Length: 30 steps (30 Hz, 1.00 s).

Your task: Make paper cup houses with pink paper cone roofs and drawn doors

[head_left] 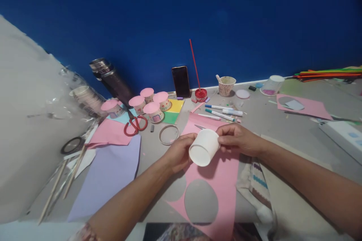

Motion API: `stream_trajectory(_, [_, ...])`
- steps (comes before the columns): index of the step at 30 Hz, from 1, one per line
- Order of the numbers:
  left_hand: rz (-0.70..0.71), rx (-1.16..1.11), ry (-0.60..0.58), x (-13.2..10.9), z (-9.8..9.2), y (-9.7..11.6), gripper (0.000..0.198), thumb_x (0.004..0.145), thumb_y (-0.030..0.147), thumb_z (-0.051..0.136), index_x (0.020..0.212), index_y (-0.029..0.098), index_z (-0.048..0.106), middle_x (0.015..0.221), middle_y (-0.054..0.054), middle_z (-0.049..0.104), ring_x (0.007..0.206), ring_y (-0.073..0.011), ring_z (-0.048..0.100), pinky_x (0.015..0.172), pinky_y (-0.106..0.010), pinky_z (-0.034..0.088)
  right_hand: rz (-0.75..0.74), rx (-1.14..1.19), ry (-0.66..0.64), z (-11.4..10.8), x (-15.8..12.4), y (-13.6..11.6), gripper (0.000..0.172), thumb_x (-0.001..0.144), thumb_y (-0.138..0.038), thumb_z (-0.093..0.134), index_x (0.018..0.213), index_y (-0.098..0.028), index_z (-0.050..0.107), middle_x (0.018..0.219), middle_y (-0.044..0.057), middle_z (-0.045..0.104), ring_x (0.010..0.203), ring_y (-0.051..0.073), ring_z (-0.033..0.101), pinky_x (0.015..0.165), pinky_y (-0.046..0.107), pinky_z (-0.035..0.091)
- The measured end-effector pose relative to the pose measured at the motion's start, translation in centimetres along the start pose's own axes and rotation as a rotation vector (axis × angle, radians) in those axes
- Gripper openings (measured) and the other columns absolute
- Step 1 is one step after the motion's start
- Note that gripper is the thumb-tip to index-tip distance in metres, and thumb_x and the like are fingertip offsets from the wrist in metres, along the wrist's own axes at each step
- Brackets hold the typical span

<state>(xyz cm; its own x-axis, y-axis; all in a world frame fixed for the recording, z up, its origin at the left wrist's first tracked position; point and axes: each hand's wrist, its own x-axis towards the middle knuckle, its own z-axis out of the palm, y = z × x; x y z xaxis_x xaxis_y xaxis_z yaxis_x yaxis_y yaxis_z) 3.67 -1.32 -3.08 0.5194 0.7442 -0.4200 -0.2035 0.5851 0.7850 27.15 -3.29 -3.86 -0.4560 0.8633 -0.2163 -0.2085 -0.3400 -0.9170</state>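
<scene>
A white paper cup is held on its side between both hands, its flat end turned toward me. My left hand wraps its left side with curled fingers. My right hand pinches its upper right edge. Under the cup lies a pink paper sheet with round holes cut out of it.
Several small cups with pink lids stand at the back left by red scissors, a tape ring and a dark flask. A phone, red paint pot, markers, purple paper and wooden sticks lie around.
</scene>
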Motion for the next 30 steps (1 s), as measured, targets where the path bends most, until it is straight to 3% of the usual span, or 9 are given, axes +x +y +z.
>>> stream_trajectory(3, [0.195, 0.169, 0.027, -0.5, 0.3, -0.3, 0.044, 0.062, 0.027, 0.088, 0.102, 0.017, 0.073, 0.092, -0.007, 0.073, 0.078, -0.0202, 0.064, 0.066, -0.029, 0.048, -0.004, 0.083, 0.041, 0.4, 0.0, 0.0, 0.042, 0.075, -0.049, 0.092, 0.079, -0.017, 0.065, 0.059, -0.001, 0.070, 0.049, 0.007, 0.059, 0.051, 0.017, 0.045])
stream_trajectory(6, [0.417, 0.327, 0.043, -1.3, 0.8, -0.5, 0.059, 0.061, 0.031, 0.093, 0.115, 0.025, 0.070, 0.112, -0.006, 0.074, 0.102, -0.0261, 0.066, 0.083, -0.035, 0.053, 0.010, 0.135, 0.056, 0.8, 0.2, 0.3, 0.043, 0.077, -0.050, 0.089, 0.079, -0.018, 0.060, 0.059, 0.000, 0.071, 0.044, 0.008, 0.058, 0.046, 0.017, 0.046])
stream_trajectory(8, [0.463, 0.385, 0.038, -1.6, 1.0, -0.5, 0.063, 0.063, 0.038, 0.094, 0.120, 0.026, 0.069, 0.112, -0.007, 0.074, 0.102, -0.0263, 0.066, 0.088, -0.038, 0.053, 0.044, 0.140, 0.029, 1.2, 0.4, 0.8, 0.045, 0.075, -0.051, 0.089, 0.079, -0.018, 0.061, 0.060, 0.001, 0.073, 0.042, 0.009, 0.059, 0.044, 0.019, 0.047])
stream_trajectory(11, [0.428, 0.410, 0.015, -1.7, 0.9, -0.6, 0.057, 0.066, 0.053, 0.092, 0.109, 0.020, 0.072, 0.095, -0.008, 0.074, 0.086, -0.0237, 0.066, 0.080, -0.038, 0.053, 0.130, 0.063, -0.105, 1.7, 0.3, 1.1, 0.050, 0.074, -0.058, 0.088, 0.083, -0.014, 0.067, 0.063, 0.005, 0.075, 0.043, 0.012, 0.062, 0.043, 0.021, 0.049])
stream_trajectory(14, [0.400, 0.360, 0.040, -1.5, 0.4, -0.9, 0.056, 0.066, 0.063, 0.088, 0.096, 0.018, 0.071, 0.086, -0.008, 0.071, 0.080, -0.0231, 0.064, 0.075, -0.037, 0.052, 0.113, -0.168, -0.126, 1.8, -0.2, 0.6, 0.052, 0.080, -0.064, 0.080, 0.080, -0.014, 0.068, 0.071, 0.008, 0.077, 0.047, 0.014, 0.065, 0.045, 0.023, 0.046])
stream_trajectory(18, [0.390, 0.409, 0.086, -1.1, 0.3, -1.9, 0.055, 0.065, 0.045, 0.090, 0.110, 0.020, 0.070, 0.098, -0.008, 0.073, 0.090, -0.0255, 0.066, 0.083, -0.040, 0.053, -0.124, -0.540, 0.390, 0.7, -0.4, -0.7, 0.048, 0.091, -0.063, 0.063, 0.068, -0.021, 0.058, 0.064, 0.002, 0.067, 0.058, 0.017, 0.064, 0.056, 0.029, 0.047])
stream_trajectory(20, [0.442, 0.526, 0.080, -1.0, 0.5, -2.4, 0.059, 0.063, 0.028, 0.089, 0.118, 0.021, 0.068, 0.112, -0.009, 0.073, 0.103, -0.0288, 0.067, 0.094, -0.043, 0.052, -0.177, -0.896, 0.507, 0.0, -0.2, -1.2, 0.034, 0.093, -0.050, 0.062, 0.074, -0.021, 0.062, 0.073, 0.003, 0.071, 0.070, 0.020, 0.065, 0.066, 0.032, 0.047])
stream_trajectory(24, [0.636, 0.738, 0.058, -1.0, 0.7, -3.0, 0.057, 0.064, 0.015, 0.081, 0.118, 0.025, 0.069, 0.127, -0.010, 0.066, 0.122, -0.0322, 0.061, 0.110, -0.045, 0.046, -0.109, -1.404, 0.420, -0.5, 0.1, -0.8, 0.018, 0.091, -0.036, 0.063, 0.099, -0.021, 0.070, 0.103, 0.008, 0.075, 0.091, 0.026, 0.067, 0.073, 0.034, 0.042])
stream_trajectory(30, [0.649, 0.749, 0.144, -1.1, 0.5, -2.9, 0.052, 0.064, 0.017, 0.080, 0.114, 0.025, 0.070, 0.115, -0.008, 0.056, 0.114, -0.0305, 0.058, 0.105, -0.045, 0.047, -0.062, -1.501, 0.316, 0.3, 0.1, -0.3, 0.022, 0.097, -0.033, 0.058, 0.110, -0.020, 0.069, 0.113, 0.011, 0.069, 0.107, 0.028, 0.066, 0.082, 0.034, 0.045])
